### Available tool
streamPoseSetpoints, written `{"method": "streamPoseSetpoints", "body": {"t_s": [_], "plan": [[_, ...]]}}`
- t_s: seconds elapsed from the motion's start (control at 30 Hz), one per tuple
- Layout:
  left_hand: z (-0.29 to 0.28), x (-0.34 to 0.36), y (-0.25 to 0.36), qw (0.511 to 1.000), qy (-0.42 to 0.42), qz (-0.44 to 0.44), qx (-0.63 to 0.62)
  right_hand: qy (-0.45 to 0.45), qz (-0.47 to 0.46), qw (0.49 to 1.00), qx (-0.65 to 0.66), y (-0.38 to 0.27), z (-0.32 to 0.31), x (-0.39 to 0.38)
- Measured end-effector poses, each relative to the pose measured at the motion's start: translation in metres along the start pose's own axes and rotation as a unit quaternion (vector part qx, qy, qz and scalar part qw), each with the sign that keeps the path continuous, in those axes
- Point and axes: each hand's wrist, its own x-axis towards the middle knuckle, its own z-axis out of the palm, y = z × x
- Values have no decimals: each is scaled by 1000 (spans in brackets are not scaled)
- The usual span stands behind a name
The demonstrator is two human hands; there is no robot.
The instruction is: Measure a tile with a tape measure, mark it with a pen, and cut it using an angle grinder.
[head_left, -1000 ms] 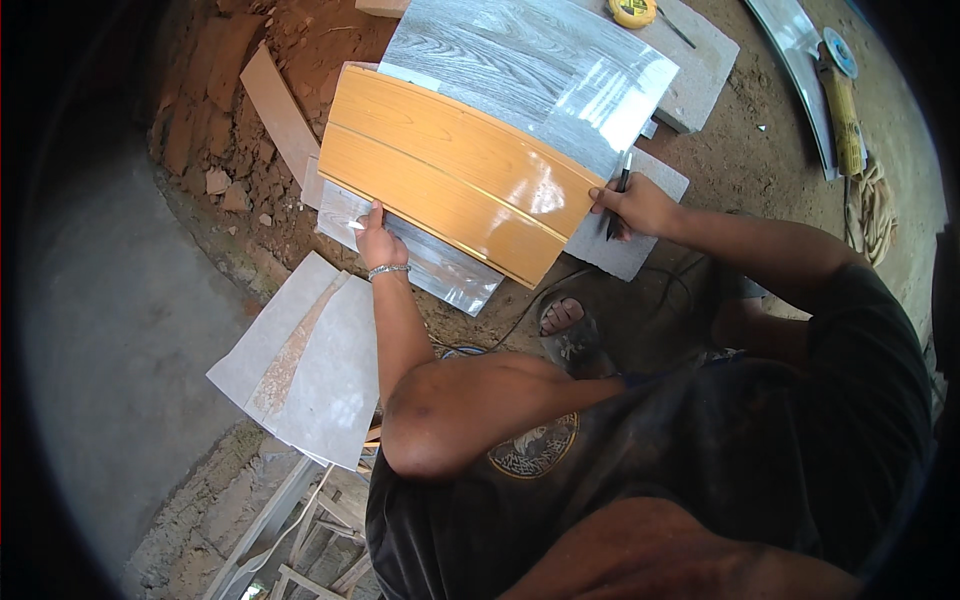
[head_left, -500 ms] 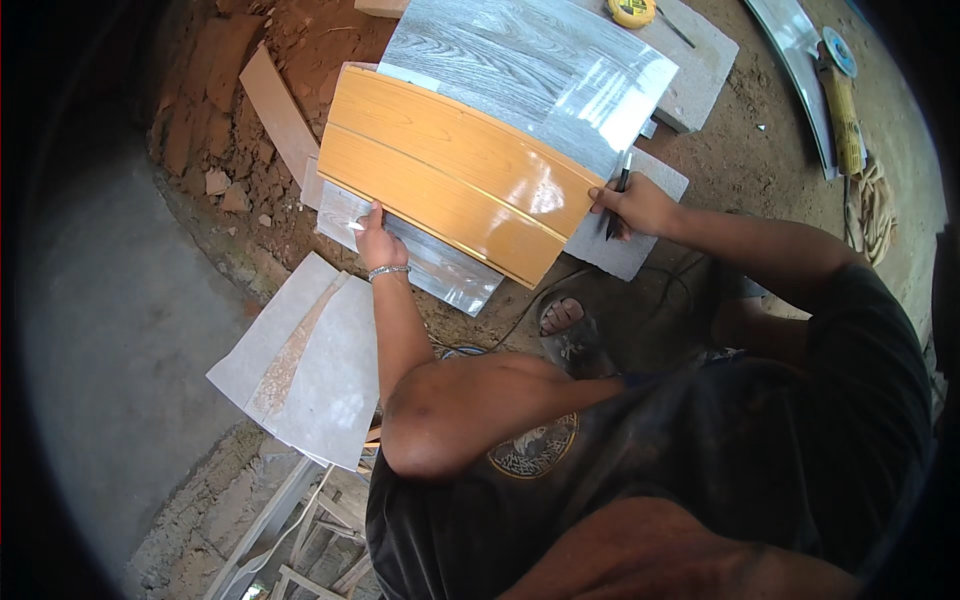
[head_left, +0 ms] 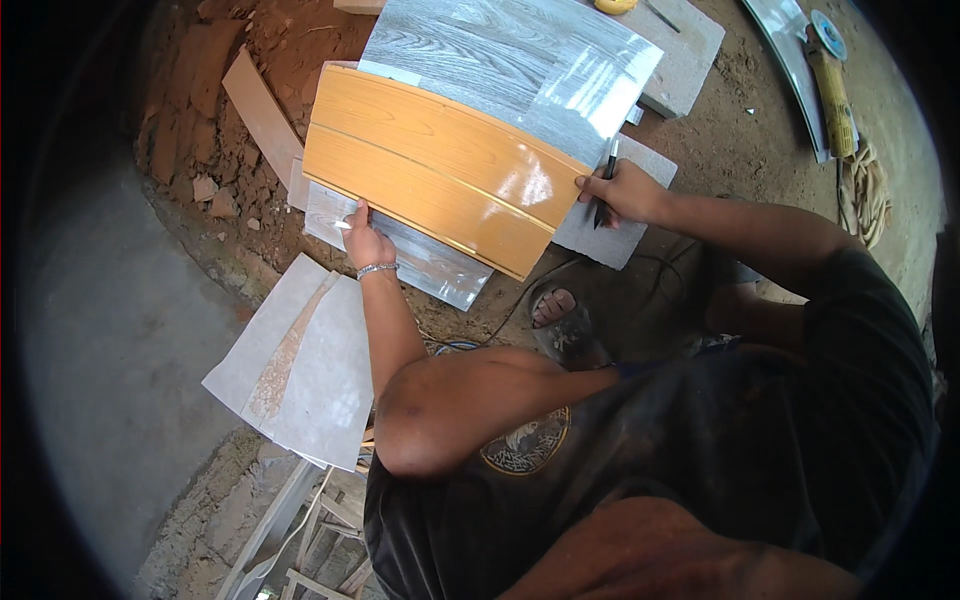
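A glossy orange wood-look panel (head_left: 440, 165) with grooves along it lies across a grey wood-grain tile (head_left: 510, 65). My left hand (head_left: 368, 242) is closed at the panel's near edge toward its left end, a finger up against that edge. A small white stick (head_left: 343, 225) pokes out from this hand; its kind is unclear. At the panel's right end, my right hand (head_left: 632, 192) pinches the corner with thumb and finger while holding a black pen (head_left: 607, 185) with a pale end pointing away from me. Another grey wood-grain piece (head_left: 440, 275) shows below the panel.
Pale tiles (head_left: 325, 375) are stacked at the near left. Speckled stone slabs (head_left: 690, 60) lie beyond and beneath the work. At far right, an angle grinder (head_left: 830, 95) rests by a long sheet and a bundled cord. A yellow tape measure (head_left: 615, 5), cable and broken rubble surround the spot.
The whole view has shifted slightly, so everything sits a little further left and up. Both hands keep their places on the orange panel, and the pen stays in my right hand.
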Motion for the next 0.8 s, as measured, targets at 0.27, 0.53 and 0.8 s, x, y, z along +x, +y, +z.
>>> {"method": "streamPoseSetpoints", "body": {"t_s": [0.27, 0.53, 0.8], "plan": [[-1, 1, -1, 1000, 13, -5, 17, 7, 8, 1000, 10, 1, 0, 1], [12, -26, 41, 947, 118, 201, 222, 3, 3, 1000, 22, 3, -1, 2], [131, -84, 59, 603, -220, 434, 632, 5, -10, 1000, 29, 3, 2, 0]]}}
